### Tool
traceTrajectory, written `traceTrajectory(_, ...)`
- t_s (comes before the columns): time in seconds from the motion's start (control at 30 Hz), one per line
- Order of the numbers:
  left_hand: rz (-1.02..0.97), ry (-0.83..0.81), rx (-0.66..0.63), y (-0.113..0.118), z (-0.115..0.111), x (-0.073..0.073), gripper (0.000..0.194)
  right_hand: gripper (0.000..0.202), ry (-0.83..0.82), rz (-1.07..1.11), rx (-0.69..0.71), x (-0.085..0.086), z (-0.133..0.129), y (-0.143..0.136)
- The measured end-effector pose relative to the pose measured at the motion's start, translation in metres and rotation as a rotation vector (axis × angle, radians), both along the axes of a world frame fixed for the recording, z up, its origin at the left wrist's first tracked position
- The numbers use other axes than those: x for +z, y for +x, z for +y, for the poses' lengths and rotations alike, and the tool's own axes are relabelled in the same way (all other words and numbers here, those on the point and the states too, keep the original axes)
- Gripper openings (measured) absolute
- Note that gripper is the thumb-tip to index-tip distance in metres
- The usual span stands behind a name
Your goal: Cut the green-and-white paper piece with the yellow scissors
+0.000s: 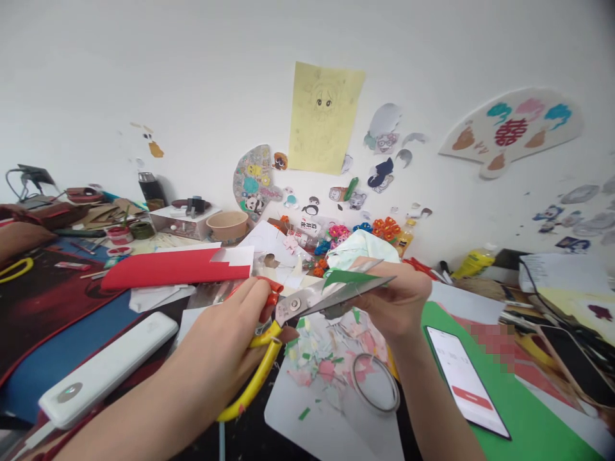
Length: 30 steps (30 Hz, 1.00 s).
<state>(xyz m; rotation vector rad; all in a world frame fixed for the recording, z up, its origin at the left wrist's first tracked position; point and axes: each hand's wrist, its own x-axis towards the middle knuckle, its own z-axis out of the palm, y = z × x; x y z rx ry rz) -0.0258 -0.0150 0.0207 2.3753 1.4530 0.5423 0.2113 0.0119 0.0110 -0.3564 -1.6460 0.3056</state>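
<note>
My left hand (235, 330) is closed around the yellow-and-red handles of a pair of scissors (289, 308). The blades are apart and point right. Between them lies a small piece of green paper (350, 278), pinched by the fingers of my right hand (401, 298); part of it is hidden behind the lower blade and the fingers. Below both hands, a white sheet (307, 435) carries a heap of green, pink and white paper scraps (327, 368) and a metal ring (377, 384).
A white power bank (110, 368) and red folded paper (177, 267) lie left. A phone (471, 384) rests on green paper (538, 416) at right. Colourful craft flowers (387, 228) and a tan bowl (227, 224) stand by the wall. Another person's arm (24, 240) reaches in at far left.
</note>
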Motion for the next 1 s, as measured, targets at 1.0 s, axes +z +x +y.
traceTrajectory(1.0, 0.028, 0.115, -0.017, -0.011, 0.007, -0.023, 0.016, 0.01, -0.054, -0.034, -0.002, -0.017, 0.011, -0.011)
